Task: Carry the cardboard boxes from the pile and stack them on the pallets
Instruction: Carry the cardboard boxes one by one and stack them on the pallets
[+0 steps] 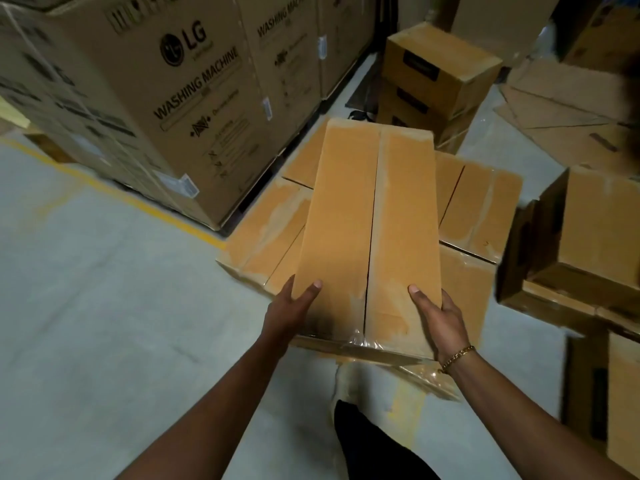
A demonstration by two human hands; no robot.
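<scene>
Clasping the cardboard box (367, 220) at its near end, left grip (289, 313) and right grip (441, 317) flank it, thumbs on top.

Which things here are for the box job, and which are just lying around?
For the job: carried box, left hand, right hand, layer of boxes below.
Lying about: washing machine cartons, flattened cardboard.

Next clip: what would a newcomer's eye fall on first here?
The long cardboard box fills the centre, with the left hand and right hand gripping its near corners. It hangs over a low layer of similar boxes. Tall washing machine cartons stand at upper left.
</scene>
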